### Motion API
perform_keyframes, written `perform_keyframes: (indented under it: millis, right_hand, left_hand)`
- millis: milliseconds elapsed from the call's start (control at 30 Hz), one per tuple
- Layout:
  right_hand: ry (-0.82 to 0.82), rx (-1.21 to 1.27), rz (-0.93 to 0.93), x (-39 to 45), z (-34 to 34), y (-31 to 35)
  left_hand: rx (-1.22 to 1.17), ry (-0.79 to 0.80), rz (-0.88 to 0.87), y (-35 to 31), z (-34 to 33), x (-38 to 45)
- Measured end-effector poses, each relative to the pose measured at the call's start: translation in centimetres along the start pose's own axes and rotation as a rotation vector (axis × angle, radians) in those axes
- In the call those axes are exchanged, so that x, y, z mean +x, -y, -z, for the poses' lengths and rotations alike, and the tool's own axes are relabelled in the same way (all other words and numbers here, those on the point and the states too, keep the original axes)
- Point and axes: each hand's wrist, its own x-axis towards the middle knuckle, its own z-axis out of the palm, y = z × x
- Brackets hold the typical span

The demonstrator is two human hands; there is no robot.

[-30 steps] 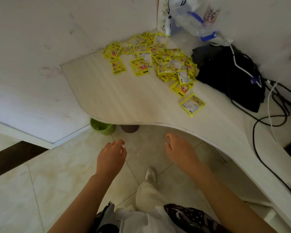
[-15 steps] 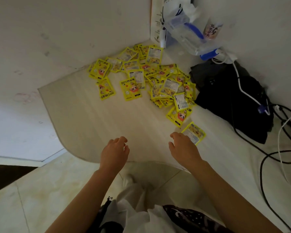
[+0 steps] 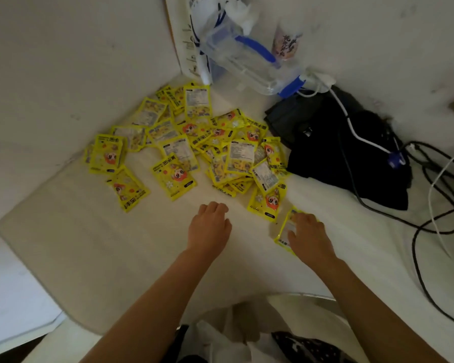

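Observation:
Several small yellow snack packets [image 3: 192,148] lie scattered in a loose pile at the back corner of a pale wooden desk [image 3: 84,244]. One packet [image 3: 286,229] lies apart from the pile, nearest the front. My right hand [image 3: 308,234] rests on this packet with fingers spread over it. My left hand [image 3: 210,226] hovers over bare desk just in front of the pile, fingers loosely curled, holding nothing.
A clear plastic container with blue handles [image 3: 247,58] stands in the back corner. A black bag [image 3: 346,153] lies at the right with white and black cables [image 3: 435,205] running over and past it. White walls close the desk at left and back.
The view has moved in over the desk. Both hands went forward from above the floor onto the desktop, and my right hand came down on the nearest packet.

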Motion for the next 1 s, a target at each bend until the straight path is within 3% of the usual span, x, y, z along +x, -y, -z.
perform_keyframes:
  millis: [100,233,333,667,1000]
  right_hand:
    - [-0.021,-0.007,-0.051,0.6,-0.1,0.0]
    - [0.003,0.149,-0.381,1.5,-0.5,-0.6]
    - [0.063,0.271,-0.463,2.5,-1.1,-1.1]
    - [0.093,0.166,-0.262,5.3,-0.2,-0.7]
    - [0.093,0.376,-0.154,7.2,1.6,-0.9]
  left_hand:
    - [0.009,-0.007,-0.072,-1.9,0.1,3.3]
    - [0.045,0.003,-0.140,-5.1,-0.5,6.9]
    - [0.096,0.021,-0.161,-7.0,-1.3,8.9]
    - [0.257,-0.013,-0.042,-10.4,-3.0,13.9]
    - [0.190,0.002,0.035,-8.2,-2.3,12.4]
